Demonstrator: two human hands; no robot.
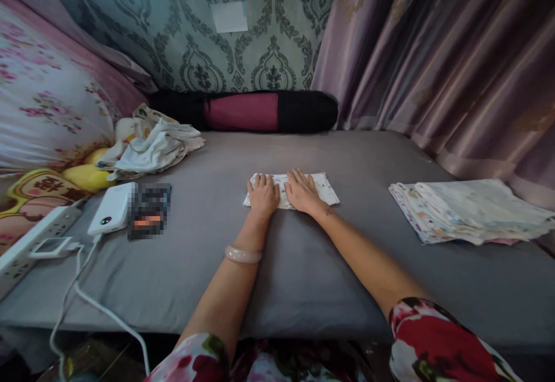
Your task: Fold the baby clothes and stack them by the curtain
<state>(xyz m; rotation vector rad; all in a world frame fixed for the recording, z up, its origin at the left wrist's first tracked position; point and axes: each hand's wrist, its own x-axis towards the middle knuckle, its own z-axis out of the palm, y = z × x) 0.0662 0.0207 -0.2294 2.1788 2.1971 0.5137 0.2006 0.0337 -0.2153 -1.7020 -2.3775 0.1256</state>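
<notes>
A white printed cloth (326, 188), folded into a small flat rectangle, lies on the grey sheet in the middle of the bed. My left hand (263, 194) rests flat on its left part, fingers stretched out. Close beside it, my right hand (303, 192) lies palm down over the cloth's middle, fingers also extended. Both palms hide much of the cloth. On the right is a stack of folded printed cloths (468, 208). A loose heap of pale cloths (156, 146) sits at the back left.
A white power bank (111, 208) with a cable and a blurred-out item (150, 211) lie at the left, near a white power strip (39, 243). At the back stands a black and maroon roll (243, 111) against the wall. Curtains (433, 52) hang on the right.
</notes>
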